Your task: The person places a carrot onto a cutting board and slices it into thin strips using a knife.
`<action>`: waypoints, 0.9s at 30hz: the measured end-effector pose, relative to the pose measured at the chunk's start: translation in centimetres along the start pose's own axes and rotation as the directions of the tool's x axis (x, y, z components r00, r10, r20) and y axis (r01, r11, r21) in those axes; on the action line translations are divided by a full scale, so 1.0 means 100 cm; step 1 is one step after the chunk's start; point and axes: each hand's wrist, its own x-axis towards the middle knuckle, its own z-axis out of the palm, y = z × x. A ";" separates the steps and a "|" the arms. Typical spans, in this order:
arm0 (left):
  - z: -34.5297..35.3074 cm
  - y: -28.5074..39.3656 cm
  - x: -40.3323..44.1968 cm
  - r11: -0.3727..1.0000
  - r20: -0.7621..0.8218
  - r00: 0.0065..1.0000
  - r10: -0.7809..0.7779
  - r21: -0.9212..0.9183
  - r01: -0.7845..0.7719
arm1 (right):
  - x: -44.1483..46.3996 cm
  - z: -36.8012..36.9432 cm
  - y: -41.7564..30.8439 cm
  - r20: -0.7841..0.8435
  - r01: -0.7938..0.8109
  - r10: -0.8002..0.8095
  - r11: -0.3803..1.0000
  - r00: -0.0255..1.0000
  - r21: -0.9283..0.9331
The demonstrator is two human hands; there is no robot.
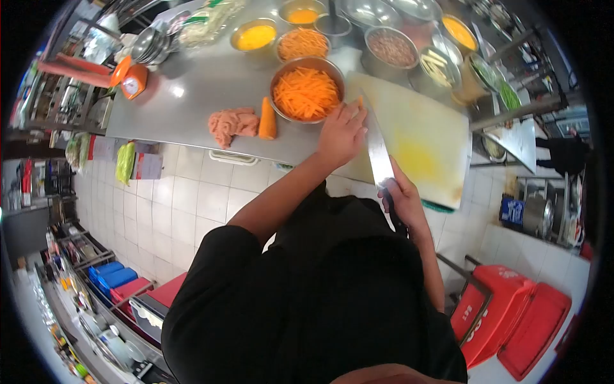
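Note:
My right hand is wrapped round the black handle of a kitchen knife, whose wide blade points away from me over the white cutting board. My left hand is at the board's left edge beside the blade, fingers bent together. A small orange piece of carrot shows at its fingertips; the rest of it is hidden. Just left of that hand, a steel bowl holds carrot sticks. A larger carrot piece lies on the steel table, touching or close to a crumpled pinkish cloth.
Bowls of shredded carrot, yellow liquid, minced brown food and pale sticks line the back of the table. An orange scale stands at the left. Red bins are on the floor at the right.

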 end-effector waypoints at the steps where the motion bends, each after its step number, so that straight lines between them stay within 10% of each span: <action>1: -0.009 -0.002 0.008 1.000 -0.075 0.997 -0.004 0.015 0.005 | 0.005 -0.003 -0.013 0.021 0.026 -0.025 0.998 0.999 -0.051; 10: -0.082 -0.071 -0.014 0.992 -0.222 0.971 -0.091 0.069 0.109 | 0.002 0.012 -0.046 -0.038 0.077 -0.084 0.986 0.996 -0.146; 14: -0.092 -0.128 -0.036 0.955 -0.413 0.883 -0.222 0.090 0.282 | 0.056 -0.045 0.036 -0.060 0.440 -0.711 0.497 0.700 -0.748; 18: -0.108 -0.202 -0.075 0.847 -0.415 0.846 -0.334 0.263 0.463 | 0.067 -0.073 0.065 -0.291 0.052 -0.446 0.613 0.846 -0.789; 27: -0.112 -0.237 -0.100 0.643 -0.273 0.810 -0.518 0.501 0.580 | 0.109 -0.091 0.121 -0.354 -0.041 -0.662 0.439 0.661 -0.898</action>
